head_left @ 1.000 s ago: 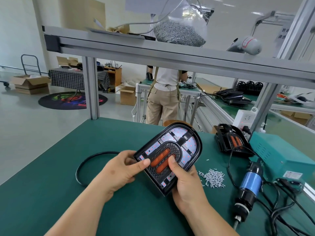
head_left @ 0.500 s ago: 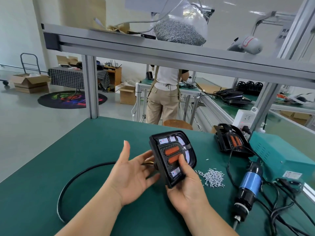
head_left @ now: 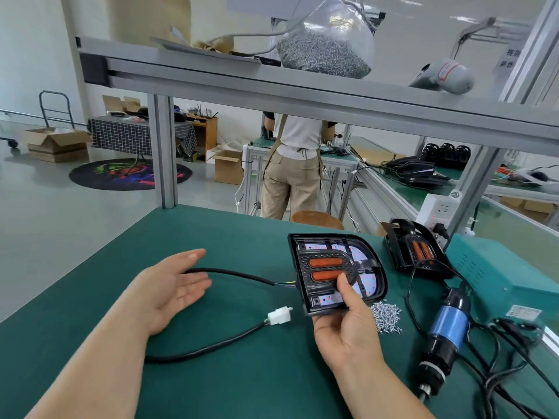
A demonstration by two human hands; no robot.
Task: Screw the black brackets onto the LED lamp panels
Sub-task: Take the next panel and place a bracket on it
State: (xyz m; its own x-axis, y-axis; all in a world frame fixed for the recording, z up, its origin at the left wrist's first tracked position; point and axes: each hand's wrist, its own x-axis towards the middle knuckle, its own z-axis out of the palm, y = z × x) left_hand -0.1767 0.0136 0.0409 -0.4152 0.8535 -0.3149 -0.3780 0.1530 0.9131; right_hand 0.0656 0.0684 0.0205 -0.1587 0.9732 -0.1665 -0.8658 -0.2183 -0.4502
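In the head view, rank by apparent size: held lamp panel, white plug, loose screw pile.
Largest: lamp panel.
Then: screw pile.
Smallest: white plug, only slightly smaller than the pile.

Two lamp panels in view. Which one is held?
The nearer lamp panel, gripped at its lower edge by the right hand. The far lamp panel rests by the teal box, untouched.

Green table; black lamp panel, orange strips; blue screwdriver.

Blurred left hand, lamp panel corner behind right hand, power box label unreadable
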